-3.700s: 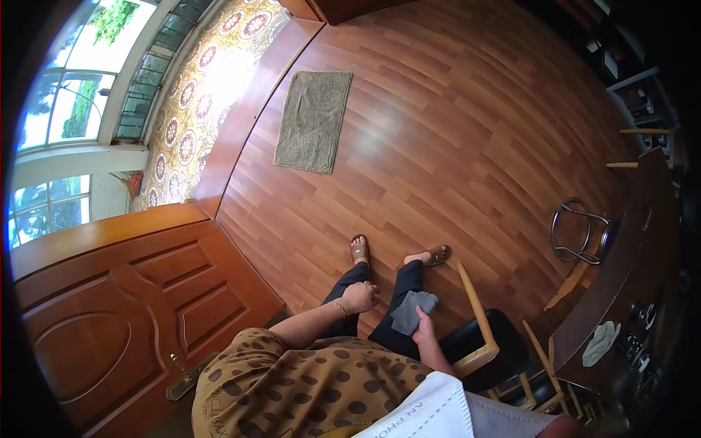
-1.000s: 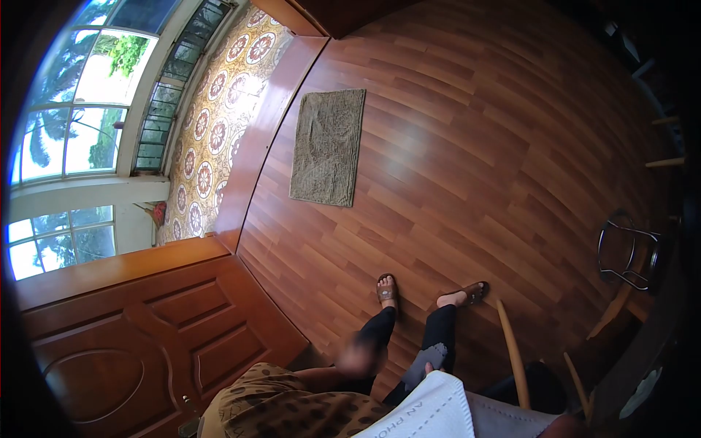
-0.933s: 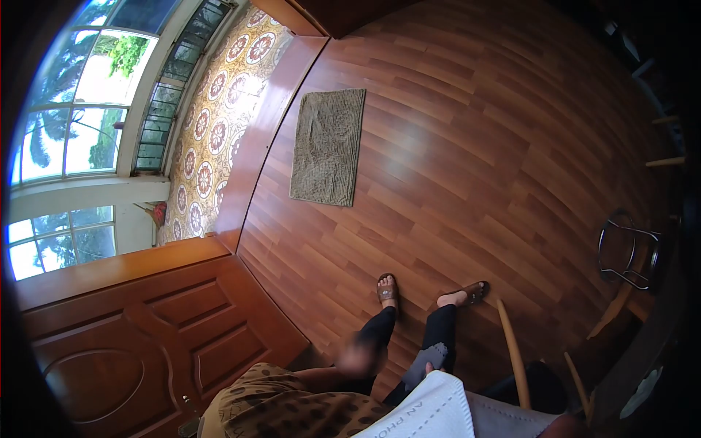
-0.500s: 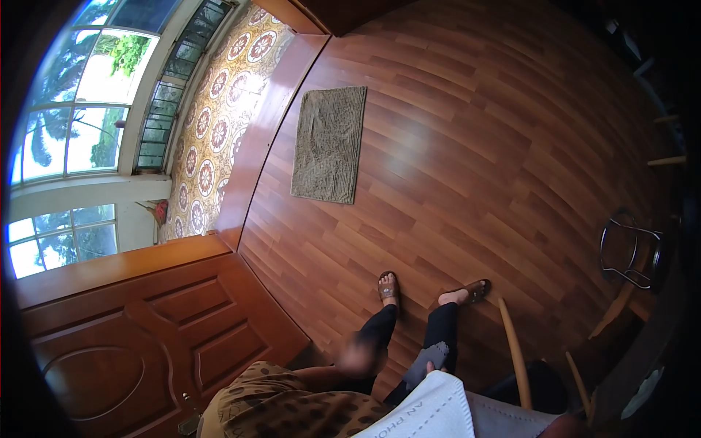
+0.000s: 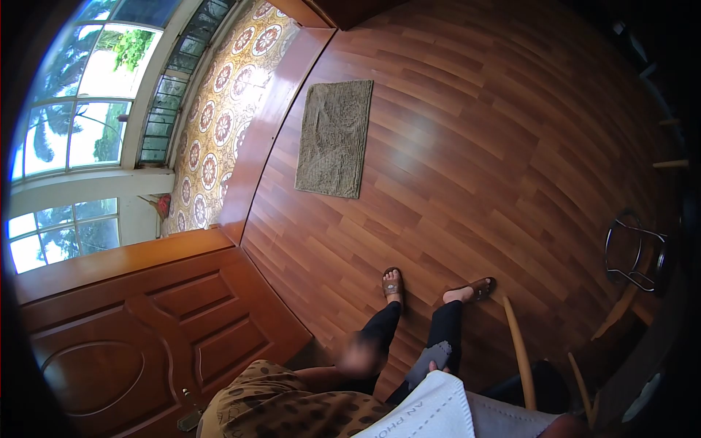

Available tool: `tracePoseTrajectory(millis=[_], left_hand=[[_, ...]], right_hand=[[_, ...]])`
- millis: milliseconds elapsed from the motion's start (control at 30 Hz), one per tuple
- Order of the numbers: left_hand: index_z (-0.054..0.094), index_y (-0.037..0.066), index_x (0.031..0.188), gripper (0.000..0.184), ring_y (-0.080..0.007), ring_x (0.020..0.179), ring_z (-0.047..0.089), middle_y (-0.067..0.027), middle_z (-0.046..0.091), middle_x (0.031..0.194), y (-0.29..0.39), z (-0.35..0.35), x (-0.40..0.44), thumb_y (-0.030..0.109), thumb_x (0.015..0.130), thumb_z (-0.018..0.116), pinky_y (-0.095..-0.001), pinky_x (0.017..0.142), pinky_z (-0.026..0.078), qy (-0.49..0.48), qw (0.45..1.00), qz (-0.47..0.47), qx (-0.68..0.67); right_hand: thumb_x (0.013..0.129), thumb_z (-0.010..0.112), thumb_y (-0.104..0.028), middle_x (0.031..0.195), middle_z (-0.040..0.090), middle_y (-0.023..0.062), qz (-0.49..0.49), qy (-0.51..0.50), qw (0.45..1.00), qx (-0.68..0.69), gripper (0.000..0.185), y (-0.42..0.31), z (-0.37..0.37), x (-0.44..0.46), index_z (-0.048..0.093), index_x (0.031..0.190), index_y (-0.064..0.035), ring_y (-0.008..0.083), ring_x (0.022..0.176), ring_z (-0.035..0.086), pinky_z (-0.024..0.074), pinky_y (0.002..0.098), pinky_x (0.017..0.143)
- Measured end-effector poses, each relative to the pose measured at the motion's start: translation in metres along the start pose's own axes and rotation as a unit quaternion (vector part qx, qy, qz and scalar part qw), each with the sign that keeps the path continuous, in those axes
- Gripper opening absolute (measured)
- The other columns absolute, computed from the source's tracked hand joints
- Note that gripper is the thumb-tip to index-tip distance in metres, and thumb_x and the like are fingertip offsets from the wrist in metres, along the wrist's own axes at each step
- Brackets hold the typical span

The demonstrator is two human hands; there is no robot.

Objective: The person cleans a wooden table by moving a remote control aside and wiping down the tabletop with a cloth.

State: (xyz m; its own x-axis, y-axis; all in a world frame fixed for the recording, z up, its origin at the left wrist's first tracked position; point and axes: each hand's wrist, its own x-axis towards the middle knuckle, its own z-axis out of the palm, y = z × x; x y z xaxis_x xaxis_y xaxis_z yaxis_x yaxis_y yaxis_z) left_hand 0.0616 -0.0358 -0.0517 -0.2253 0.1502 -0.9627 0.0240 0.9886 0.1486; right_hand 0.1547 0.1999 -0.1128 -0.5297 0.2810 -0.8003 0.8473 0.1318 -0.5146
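My right hand (image 5: 434, 366) holds a grey cloth (image 5: 439, 354) over the right thigh of my dark trousers. Only a little of that hand shows, as a white cloth with lettering (image 5: 420, 410) covers the rest. My left hand (image 5: 358, 356) lies over the left leg, so blurred that its fingers cannot be made out. Brown sandals (image 5: 393, 283) are on both feet, flat on the wooden floor. A brown spotted shirt (image 5: 285, 398) fills the bottom.
A panelled wooden door (image 5: 161, 321) stands at the left, with windows (image 5: 102, 66) beyond it. The ribbed mat (image 5: 334, 139) lies on the floor ahead. At the right are a curved wooden chair arm (image 5: 520, 350) and a metal-framed stool (image 5: 634, 252).
Since the earliest frame the view has shifted, and both hands appear lower. My left hand is now blurred, and the white cloth hides most of my right hand, still on the grey cloth.
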Motion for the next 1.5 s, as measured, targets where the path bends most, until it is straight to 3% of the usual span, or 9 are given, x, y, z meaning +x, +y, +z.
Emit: tracePoseTrajectory(millis=[167, 300, 567, 800, 900, 967, 1067, 1367, 1500], left_hand=[[0.063, 0.023, 0.122, 0.035, -0.0418, 0.131, 0.036, -0.0127, 0.029, 0.154, 0.001, -0.003, -0.002, 0.025, 0.089, 0.052, -0.0523, 0.098, 0.039, 0.003, 1.0, 0.006, 0.003], [0.063, 0.023, 0.122, 0.034, -0.0407, 0.131, 0.037, -0.0126, 0.028, 0.155, -0.001, -0.003, -0.003, 0.025, 0.089, 0.053, -0.0522, 0.098, 0.039, 0.005, 1.0, 0.008, 0.001], [0.062, 0.026, 0.123, 0.035, -0.0408, 0.131, 0.037, -0.0118, 0.029, 0.154, -0.008, -0.001, -0.002, 0.031, 0.089, 0.054, -0.0526, 0.099, 0.039, 0.016, 1.0, 0.009, -0.003], [0.058, 0.029, 0.13, 0.041, -0.0423, 0.13, 0.041, -0.0131, 0.035, 0.149, -0.016, 0.005, 0.011, 0.041, 0.092, 0.047, -0.0538, 0.102, 0.041, -0.029, 0.997, 0.016, 0.064], [0.059, 0.025, 0.128, 0.041, -0.0338, 0.121, 0.055, -0.0169, 0.059, 0.127, -0.045, 0.013, 0.043, 0.041, 0.094, 0.044, -0.0474, 0.102, 0.043, -0.012, 0.994, 0.027, 0.107], [0.059, 0.024, 0.128, 0.04, -0.0338, 0.121, 0.055, -0.0169, 0.059, 0.126, -0.047, -0.032, 0.036, 0.041, 0.094, 0.045, -0.0473, 0.101, 0.043, 0.023, 0.993, 0.006, 0.113], [0.059, 0.024, 0.127, 0.04, -0.0338, 0.12, 0.055, -0.017, 0.059, 0.126, -0.018, -0.115, 0.008, 0.04, 0.093, 0.045, -0.0472, 0.101, 0.043, 0.104, 0.991, 0.023, 0.081], [0.06, 0.022, 0.124, 0.038, -0.034, 0.118, 0.056, -0.0172, 0.06, 0.124, 0.085, -0.276, -0.063, 0.04, 0.093, 0.047, -0.0467, 0.099, 0.044, 0.224, 0.961, 0.137, 0.093], [0.061, 0.021, 0.123, 0.038, -0.0341, 0.117, 0.057, -0.0172, 0.061, 0.123, 0.125, -0.321, -0.069, 0.039, 0.092, 0.048, -0.0465, 0.099, 0.044, 0.231, 0.952, 0.172, 0.102]], right_hand=[[0.092, 0.058, -0.031, 0.09, 0.071, 0.0194, -0.063, -0.082, 0.994, 0.047, 0.038, -0.013, -0.01, 0.008, 0.067, 0.1, 0.0053, 0.0319, 0.088, 0.07, 0.0509, 0.0376, 0.077], [0.093, 0.058, -0.031, 0.089, 0.071, 0.0183, -0.035, 0.024, 0.999, 0.028, 0.038, -0.003, 0.006, 0.0, 0.067, 0.1, 0.0048, 0.0311, 0.087, 0.07, 0.0509, 0.0372, 0.077], [0.093, 0.059, -0.032, 0.089, 0.071, 0.0192, -0.059, -0.072, 0.995, 0.038, 0.037, -0.012, -0.003, 0.013, 0.067, 0.097, 0.0044, 0.0311, 0.086, 0.07, 0.0509, 0.0379, 0.076], [0.084, 0.068, -0.043, 0.084, 0.07, 0.0209, -0.008, 0.003, 1.0, -0.006, 0.049, -0.009, -0.001, 0.043, 0.068, 0.093, 0.0051, 0.0304, 0.083, 0.069, 0.051, 0.0394, 0.075], [0.078, 0.077, -0.035, 0.093, 0.07, 0.01, 0.103, 0.02, 0.969, 0.222, 0.043, -0.047, -0.042, 0.03, 0.068, 0.103, -0.0005, 0.0225, 0.084, 0.067, 0.0508, 0.0356, 0.076], [0.077, 0.079, -0.029, 0.098, 0.069, 0.008, 0.142, -0.014, 0.905, 0.402, 0.041, 0.003, -0.044, 0.067, 0.067, 0.107, -0.0022, 0.0205, 0.086, 0.066, 0.0507, 0.034, 0.078], [0.08, 0.072, -0.023, 0.1, 0.068, 0.0083, 0.122, 0.005, 0.871, 0.476, 0.038, -0.014, -0.061, 0.075, 0.064, 0.11, -0.0012, 0.0214, 0.086, 0.065, 0.051, 0.036, 0.078], [0.086, 0.061, -0.023, 0.1, 0.065, 0.0134, 0.048, 0.175, 0.963, 0.199, 0.032, -0.195, -0.26, -0.013, 0.059, 0.112, -0.0042, 0.0259, 0.091, 0.063, 0.0504, 0.0416, 0.078], [0.084, 0.057, -0.017, 0.106, 0.062, 0.0235, -0.15, 0.427, 0.847, 0.279, 0.032, -0.181, -0.326, 0.067, 0.058, 0.112, -0.0009, 0.0392, 0.102, 0.06, 0.0474, 0.0456, 0.086]])
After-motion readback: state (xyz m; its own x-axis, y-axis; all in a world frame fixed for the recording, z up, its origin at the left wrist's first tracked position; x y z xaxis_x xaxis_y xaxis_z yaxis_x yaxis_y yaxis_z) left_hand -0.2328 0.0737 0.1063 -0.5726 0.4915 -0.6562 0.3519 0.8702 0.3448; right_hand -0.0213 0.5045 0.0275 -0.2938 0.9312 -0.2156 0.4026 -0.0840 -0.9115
